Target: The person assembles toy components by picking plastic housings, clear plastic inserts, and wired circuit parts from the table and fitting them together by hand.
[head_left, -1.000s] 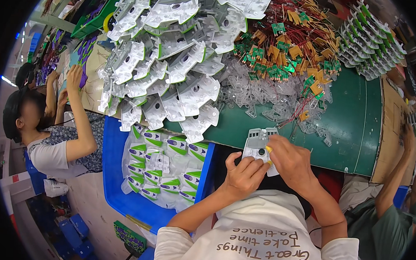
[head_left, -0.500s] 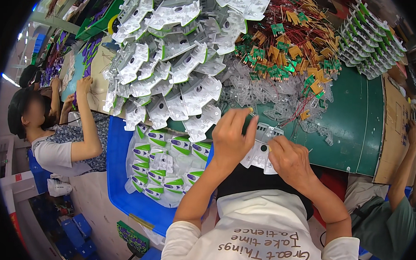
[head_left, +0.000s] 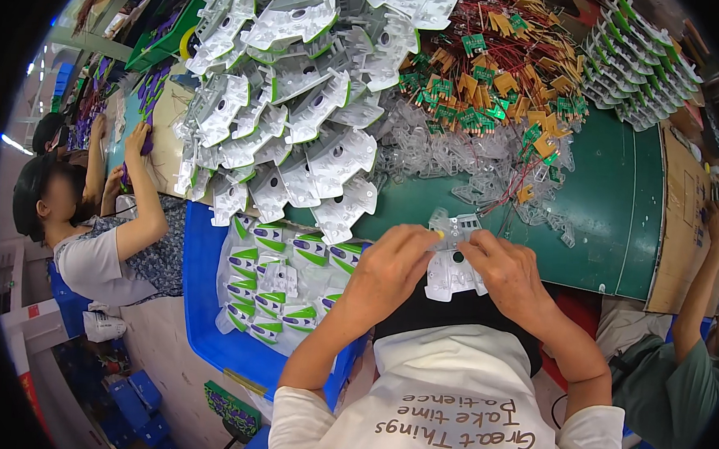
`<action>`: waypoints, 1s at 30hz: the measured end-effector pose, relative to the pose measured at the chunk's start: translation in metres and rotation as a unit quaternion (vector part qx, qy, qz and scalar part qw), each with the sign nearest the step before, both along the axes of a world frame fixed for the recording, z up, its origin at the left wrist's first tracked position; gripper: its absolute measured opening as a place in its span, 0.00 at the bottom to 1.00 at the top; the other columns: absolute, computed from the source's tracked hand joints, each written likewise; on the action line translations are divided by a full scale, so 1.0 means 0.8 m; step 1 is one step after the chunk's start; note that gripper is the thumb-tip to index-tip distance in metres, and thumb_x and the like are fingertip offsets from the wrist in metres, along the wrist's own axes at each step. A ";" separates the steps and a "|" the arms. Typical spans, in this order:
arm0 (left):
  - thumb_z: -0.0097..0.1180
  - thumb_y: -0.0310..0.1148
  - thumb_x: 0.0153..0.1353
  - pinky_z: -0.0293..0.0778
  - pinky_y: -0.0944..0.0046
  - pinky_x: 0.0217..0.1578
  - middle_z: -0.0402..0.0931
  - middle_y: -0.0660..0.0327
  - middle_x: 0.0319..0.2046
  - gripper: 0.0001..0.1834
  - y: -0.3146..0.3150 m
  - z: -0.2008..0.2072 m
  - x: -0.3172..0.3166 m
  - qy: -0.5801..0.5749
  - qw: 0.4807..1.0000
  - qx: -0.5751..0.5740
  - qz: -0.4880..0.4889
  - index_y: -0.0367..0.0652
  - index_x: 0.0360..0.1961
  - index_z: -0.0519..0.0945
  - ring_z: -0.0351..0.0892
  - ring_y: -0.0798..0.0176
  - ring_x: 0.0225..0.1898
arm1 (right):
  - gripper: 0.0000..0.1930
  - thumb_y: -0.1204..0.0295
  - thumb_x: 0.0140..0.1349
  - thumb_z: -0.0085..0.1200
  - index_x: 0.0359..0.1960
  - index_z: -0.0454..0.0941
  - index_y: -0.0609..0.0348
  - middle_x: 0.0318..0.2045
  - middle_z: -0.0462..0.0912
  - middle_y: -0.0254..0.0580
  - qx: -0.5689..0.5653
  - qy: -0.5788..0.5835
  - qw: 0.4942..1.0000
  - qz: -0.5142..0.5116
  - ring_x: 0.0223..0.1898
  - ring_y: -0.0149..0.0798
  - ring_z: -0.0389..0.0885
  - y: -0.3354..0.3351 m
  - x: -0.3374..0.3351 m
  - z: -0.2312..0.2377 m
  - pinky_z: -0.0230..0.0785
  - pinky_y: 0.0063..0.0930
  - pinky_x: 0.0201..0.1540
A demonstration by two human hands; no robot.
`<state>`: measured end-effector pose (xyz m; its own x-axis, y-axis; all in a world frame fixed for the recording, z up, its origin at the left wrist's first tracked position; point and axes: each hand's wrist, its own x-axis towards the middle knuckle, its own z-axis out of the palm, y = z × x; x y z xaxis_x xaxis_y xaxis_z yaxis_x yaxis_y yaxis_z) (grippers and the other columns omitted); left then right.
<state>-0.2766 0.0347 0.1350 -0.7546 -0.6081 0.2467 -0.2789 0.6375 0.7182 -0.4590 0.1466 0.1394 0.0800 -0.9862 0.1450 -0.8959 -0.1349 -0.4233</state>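
Observation:
A silvery-white plastic shell (head_left: 446, 279) with a dark round hole lies at the table's front edge, its inner side facing up. My right hand (head_left: 510, 275) grips its right side, thumb and fingers closed on the rim. At the shell's upper left corner, my left hand (head_left: 394, 267) pinches a small clear plastic piece (head_left: 439, 219) against or just over the shell; contact cannot be made out. Something yellow shows at the left fingertips. More clear plastic pieces (head_left: 481, 162) lie heaped beyond my hands.
Stacked silvery shells with green edges (head_left: 304, 124) rise at the left. Green circuit boards with red wires (head_left: 481, 72) are piled at the back; another shell stack (head_left: 640, 68) stands right. A blue bin (head_left: 207, 330) holds finished-looking green-white parts. Co-workers sit left (head_left: 110, 252) and right (head_left: 660, 387).
My left hand has come down from the clear-piece heap to the shell's upper left corner, bringing a clear plastic piece. My right hand stays on the shell.

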 end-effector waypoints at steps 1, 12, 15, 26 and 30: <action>0.58 0.16 0.50 0.76 0.54 0.38 0.75 0.52 0.37 0.17 0.001 -0.002 0.003 0.016 0.998 -0.029 -0.053 0.34 0.44 0.76 0.78 0.48 0.37 | 0.14 0.81 0.48 0.56 0.39 0.77 0.64 0.34 0.73 0.40 0.001 0.000 1.000 0.001 0.28 0.39 0.80 0.000 -0.001 0.000 0.74 0.36 0.28; 0.58 0.23 0.46 0.74 0.56 0.49 0.76 0.54 0.45 0.19 -0.004 -0.017 -0.013 -0.050 0.969 -0.176 -0.168 0.32 0.43 0.80 0.76 0.52 0.51 | 0.09 0.79 0.48 0.56 0.33 0.76 0.62 0.32 0.77 0.41 -0.079 -0.020 0.997 0.012 0.26 0.39 0.80 -0.005 -0.011 -0.017 0.73 0.33 0.25; 0.58 0.24 0.48 0.74 0.56 0.48 0.77 0.54 0.45 0.17 0.000 -0.019 -0.013 -0.072 0.967 -0.196 -0.148 0.33 0.43 0.81 0.76 0.52 0.50 | 0.06 0.80 0.50 0.57 0.30 0.75 0.61 0.32 0.77 0.42 -0.046 -0.060 0.996 -0.036 0.26 0.42 0.80 -0.007 -0.010 -0.016 0.72 0.34 0.26; 0.66 0.19 0.48 0.71 0.56 0.42 0.79 0.55 0.41 0.32 0.012 -0.056 -0.018 0.109 0.994 0.000 -0.025 0.39 0.57 0.73 0.76 0.51 0.40 | 0.16 0.71 0.48 0.65 0.40 0.79 0.62 0.36 0.76 0.44 0.015 -0.123 0.990 -0.072 0.33 0.45 0.80 0.016 -0.013 0.011 0.74 0.37 0.32; 0.59 0.17 0.52 0.63 0.56 0.44 0.79 0.57 0.42 0.34 0.002 -0.053 -0.025 0.100 0.989 0.046 -0.101 0.40 0.63 0.67 0.72 0.51 0.42 | 0.18 0.69 0.47 0.65 0.40 0.79 0.65 0.38 0.76 0.46 0.016 -0.110 0.992 -0.064 0.33 0.46 0.80 0.019 -0.017 0.006 0.75 0.38 0.33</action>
<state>-0.2969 0.0366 0.0926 -0.8048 -0.4768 0.3535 0.0004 0.5951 0.8036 -0.4725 0.1622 0.1441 -0.0763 -0.9906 0.1139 -0.7903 -0.0096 -0.6126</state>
